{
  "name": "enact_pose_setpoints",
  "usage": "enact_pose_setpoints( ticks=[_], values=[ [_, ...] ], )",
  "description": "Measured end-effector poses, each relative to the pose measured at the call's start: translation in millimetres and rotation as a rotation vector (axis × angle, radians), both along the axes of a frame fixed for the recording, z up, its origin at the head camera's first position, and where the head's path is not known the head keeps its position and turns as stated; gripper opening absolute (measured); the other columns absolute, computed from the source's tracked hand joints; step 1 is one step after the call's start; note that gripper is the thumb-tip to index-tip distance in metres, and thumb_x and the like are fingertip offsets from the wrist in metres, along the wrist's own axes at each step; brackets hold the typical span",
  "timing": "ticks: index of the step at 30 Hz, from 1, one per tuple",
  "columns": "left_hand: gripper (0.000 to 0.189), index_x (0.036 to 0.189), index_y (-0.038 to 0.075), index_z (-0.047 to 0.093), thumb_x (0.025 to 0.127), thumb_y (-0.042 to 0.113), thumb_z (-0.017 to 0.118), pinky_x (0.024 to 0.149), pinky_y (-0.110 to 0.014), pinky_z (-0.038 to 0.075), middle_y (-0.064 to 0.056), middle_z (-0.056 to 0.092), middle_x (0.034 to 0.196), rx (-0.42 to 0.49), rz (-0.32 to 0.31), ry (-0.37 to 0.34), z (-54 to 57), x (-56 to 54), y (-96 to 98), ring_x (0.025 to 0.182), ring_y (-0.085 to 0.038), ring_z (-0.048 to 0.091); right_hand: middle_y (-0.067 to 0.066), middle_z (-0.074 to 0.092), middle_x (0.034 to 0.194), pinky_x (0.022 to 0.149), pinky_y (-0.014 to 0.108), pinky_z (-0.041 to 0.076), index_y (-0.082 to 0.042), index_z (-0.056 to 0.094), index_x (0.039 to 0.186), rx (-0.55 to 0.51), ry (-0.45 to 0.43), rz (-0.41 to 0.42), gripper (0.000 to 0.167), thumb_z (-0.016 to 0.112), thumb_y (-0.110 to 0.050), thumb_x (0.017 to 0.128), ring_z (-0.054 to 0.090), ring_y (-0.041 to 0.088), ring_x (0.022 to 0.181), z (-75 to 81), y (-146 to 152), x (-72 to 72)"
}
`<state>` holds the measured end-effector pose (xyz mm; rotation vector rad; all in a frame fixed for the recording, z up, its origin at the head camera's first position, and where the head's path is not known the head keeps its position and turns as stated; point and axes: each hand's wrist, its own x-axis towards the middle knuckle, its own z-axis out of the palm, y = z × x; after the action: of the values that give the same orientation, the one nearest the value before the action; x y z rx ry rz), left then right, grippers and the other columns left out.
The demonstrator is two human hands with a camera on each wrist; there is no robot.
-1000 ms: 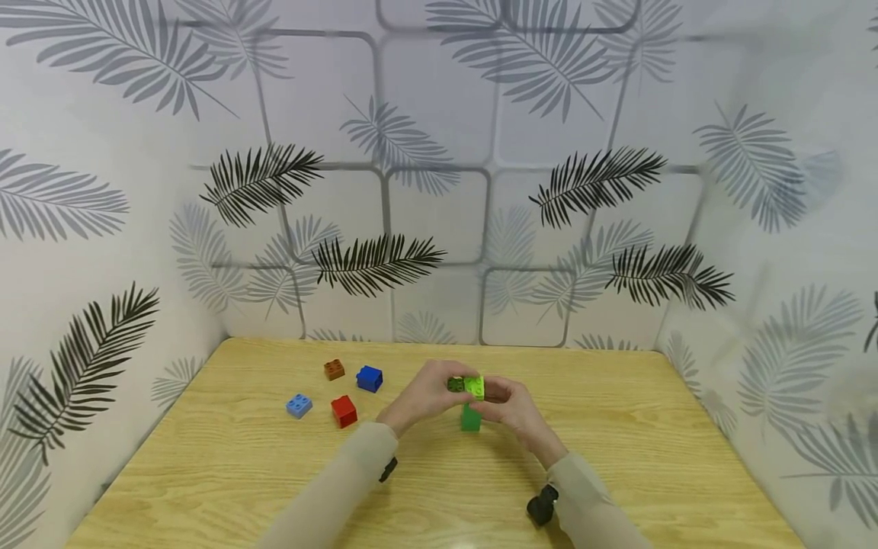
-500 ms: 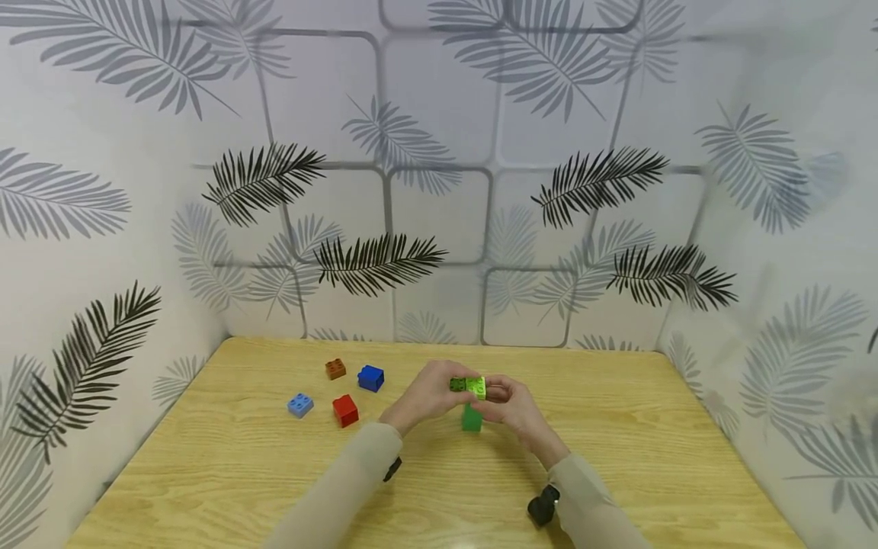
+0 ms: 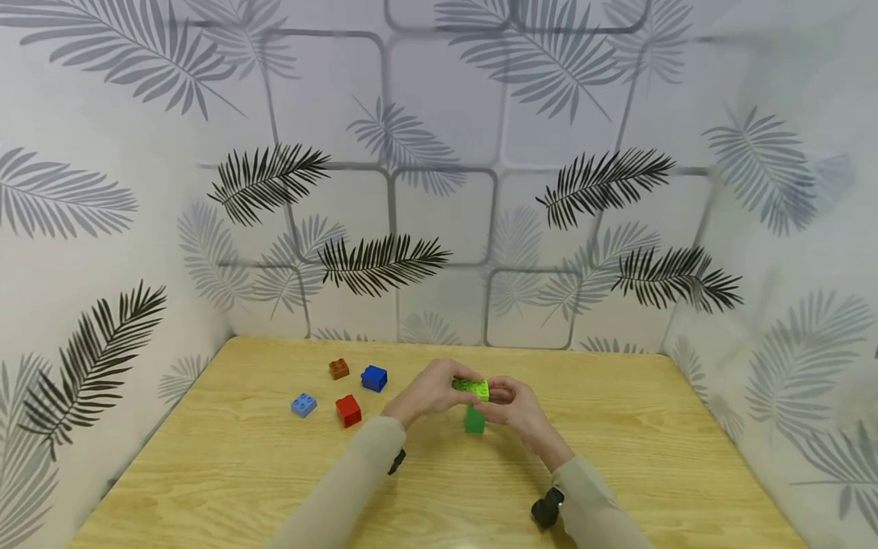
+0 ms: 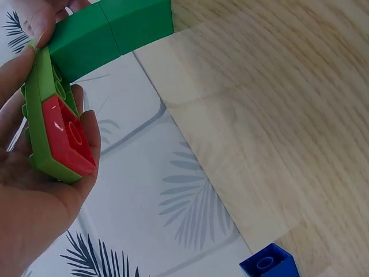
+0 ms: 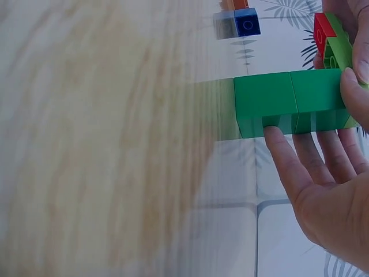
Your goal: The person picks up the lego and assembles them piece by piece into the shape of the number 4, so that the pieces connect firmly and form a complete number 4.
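Note:
My left hand [image 3: 430, 392] grips a long lime green brick [image 4: 39, 115], thumb on one side and fingers on the other. A red brick [image 4: 69, 138] is attached under the lime brick's overhanging end. The lime brick's other end meets the top of a column of two green bricks [image 5: 288, 101], which stands upright on the table. Around the upper part of this column, my right hand [image 3: 516, 414] holds on with its thumb near the lime brick and its fingers along the opposite side. Whether the lime brick is fully pressed down I cannot tell.
Left of the hands, loose bricks lie on the wooden table [image 3: 206, 473]: a brown one [image 3: 339, 369], a dark blue one [image 3: 374, 379], a light blue one [image 3: 304, 405] and a red brick [image 3: 348, 411]. A leaf-patterned wall stands behind the table.
The head view has shifted slightly, moving everything a little to the right. Both hands keep nearly the same hold, and the loose bricks stay put on the table.

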<state>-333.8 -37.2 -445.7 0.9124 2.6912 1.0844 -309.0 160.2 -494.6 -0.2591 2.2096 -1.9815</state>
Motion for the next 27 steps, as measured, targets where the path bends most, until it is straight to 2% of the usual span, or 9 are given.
enact_pose_setpoints(
  ticks=[10, 17, 22, 27],
  values=[
    [0.035, 0.123, 0.014, 0.07, 0.089, 0.023, 0.074, 0.085, -0.025, 0.054, -0.001, 0.069, 0.121, 0.02, -0.009, -0.028, 1.4, -0.3, -1.1, 0.108, -0.016, 0.064, 0.022, 0.052, 0.14, 0.094, 0.043, 0.054, -0.004, 0.049, 0.137, -0.036, -0.005, 0.08, 0.055, 0.072, -0.016, 0.09, 0.057, 0.027, 0.122, 3.2, 6, 0.9],
    [0.037, 0.12, 0.016, 0.071, 0.086, 0.03, 0.076, 0.088, -0.028, 0.053, 0.001, 0.07, 0.118, 0.05, -0.004, 0.017, -1.9, -0.7, -2.1, 0.106, -0.014, 0.064, 0.023, 0.049, 0.143, 0.096, 0.043, 0.053, -0.006, 0.046, 0.142, -0.035, 0.016, 0.099, 0.056, 0.069, -0.019, 0.093, 0.054, 0.031, 0.126, 2.1, 7, 2.6],
    [0.039, 0.121, 0.017, 0.071, 0.086, 0.034, 0.076, 0.089, -0.03, 0.053, 0.003, 0.07, 0.117, 0.121, -0.007, 0.015, -6.2, -0.2, -7.2, 0.107, -0.014, 0.064, 0.024, 0.048, 0.143, 0.096, 0.044, 0.052, -0.007, 0.046, 0.143, -0.028, 0.026, 0.122, 0.055, 0.067, -0.02, 0.094, 0.054, 0.031, 0.125, 3.5, 7, 2.3],
    [0.036, 0.121, 0.021, 0.07, 0.092, 0.043, 0.067, 0.087, -0.034, 0.054, 0.004, 0.07, 0.116, 0.239, 0.07, -0.051, -9.2, -1.0, -20.0, 0.106, -0.015, 0.064, 0.025, 0.05, 0.141, 0.096, 0.047, 0.052, -0.004, 0.045, 0.143, -0.028, 0.023, 0.108, 0.055, 0.067, -0.02, 0.095, 0.057, 0.028, 0.121, 4.3, 6, 3.4]
  ],
)
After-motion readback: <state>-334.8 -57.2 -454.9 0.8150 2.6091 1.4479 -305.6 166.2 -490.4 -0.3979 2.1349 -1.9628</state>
